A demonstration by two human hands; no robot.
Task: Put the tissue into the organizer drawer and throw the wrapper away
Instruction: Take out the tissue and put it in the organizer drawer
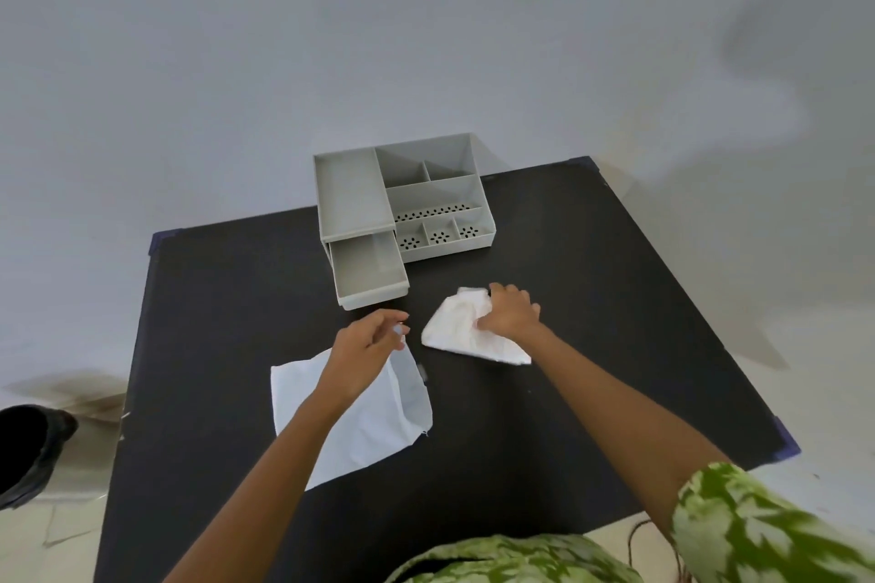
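Black worktop [568, 346] surface carries all task items. At the far left, off the worktop, a dark container [28, 450] stands on the floor.

On the left part of the worktop lies the wrapper [364, 431], a flat, translucent white sheet with a creased right edge. The left hand [364, 355] is above its upper right corner, fingers loosely curled and partly open; whether the fingertips grip the wrapper edge cannot be determined.

Behind the hands, at the far edge of the worktop, stands the grey plastic organizer [426, 199]. Its drawer [369, 272] is pulled out toward the person from the lower left section and sits open. To the right of the drawer, the organizer has open compartments, several with perforated floors.

Right of the wrapper, and apart from it, the tissue [459, 327] lies crumpled on the worktop, near the front of the drawer but outside it. The right hand [509, 315] rests on the tissue's right side, fingers bent down and closed over the material. A green leaf-pattern sleeve [757, 530] covers the right upper arm.
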